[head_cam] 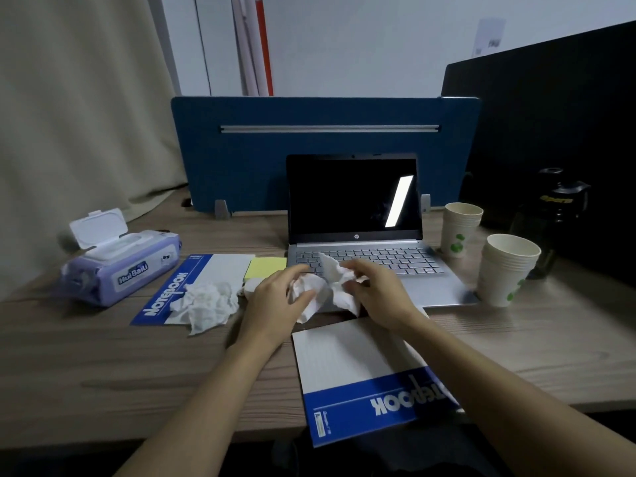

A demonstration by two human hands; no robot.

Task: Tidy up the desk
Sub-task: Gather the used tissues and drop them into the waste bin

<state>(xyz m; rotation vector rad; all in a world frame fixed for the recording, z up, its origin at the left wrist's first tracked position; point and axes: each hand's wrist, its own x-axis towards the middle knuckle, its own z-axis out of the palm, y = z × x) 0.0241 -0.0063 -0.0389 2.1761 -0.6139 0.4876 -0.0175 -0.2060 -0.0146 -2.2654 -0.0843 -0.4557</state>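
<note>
Head view shows your left hand (pixel 275 297) and right hand (pixel 380 294) meeting just in front of the open laptop (pixel 354 215), both grips closed on one crumpled white tissue (pixel 330 287) held over the laptop's near edge. Your left fingers pinch its left side while your right fingers curl round its right side. A second crumpled tissue (pixel 206 304) lies to the left of the laptop, resting on a blue-and-white notebook (pixel 192 284) on the wooden worktop (pixel 103 366). A yellow pad of sticky notes (pixel 265 268) sits between that notebook and the laptop. Farther left of the laptop stands a purple pack of wet wipes (pixel 124 266) with its lid flipped up. Another notebook (pixel 361 376) lies nearer you than the laptop, overhanging the worktop's front edge. To the right of the laptop stand two stacks of paper cups (pixel 461 232) (pixel 506 270), with a dark bottle (pixel 554 215) behind them.
</note>
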